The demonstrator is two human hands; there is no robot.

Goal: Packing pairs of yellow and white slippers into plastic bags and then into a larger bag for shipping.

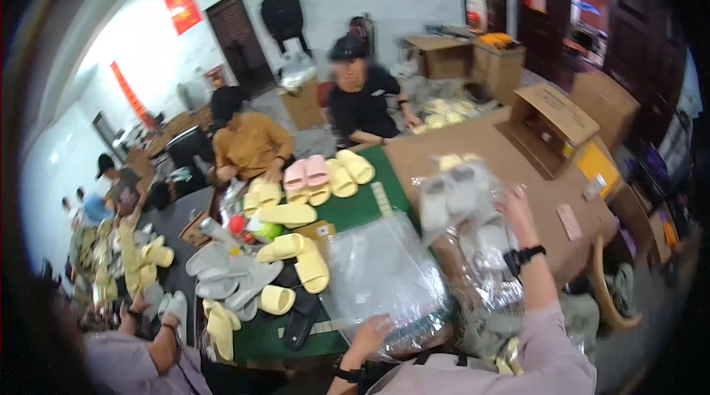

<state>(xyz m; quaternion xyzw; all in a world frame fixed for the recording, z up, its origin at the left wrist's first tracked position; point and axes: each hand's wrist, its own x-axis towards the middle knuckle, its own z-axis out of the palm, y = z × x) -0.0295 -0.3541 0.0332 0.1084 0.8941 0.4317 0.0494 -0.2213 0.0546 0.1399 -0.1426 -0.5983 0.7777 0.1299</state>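
Observation:
My left hand (372, 333) rests at the near left edge of a stack of clear plastic bags (384, 269), its fingers stretched out over the plastic. On the right, my right hand (514, 206) is closed at the side of a clear bag beside grey slippers (452, 188); the fingertips are partly blurred. More bagged light-grey slippers (488, 243) lie below them, near my right wrist. Left of the stack are a yellow slipper (312, 265), a black slipper (302, 319) and several grey slippers (251, 280).
Pink slippers (307, 171) and more yellow pairs lie on the green mat (392, 166). Across the table sit a person in orange (251, 140) and one in black (362, 103). An open cardboard box (551, 129) stands far right, near a pink phone-like object (569, 222). Another person works at left.

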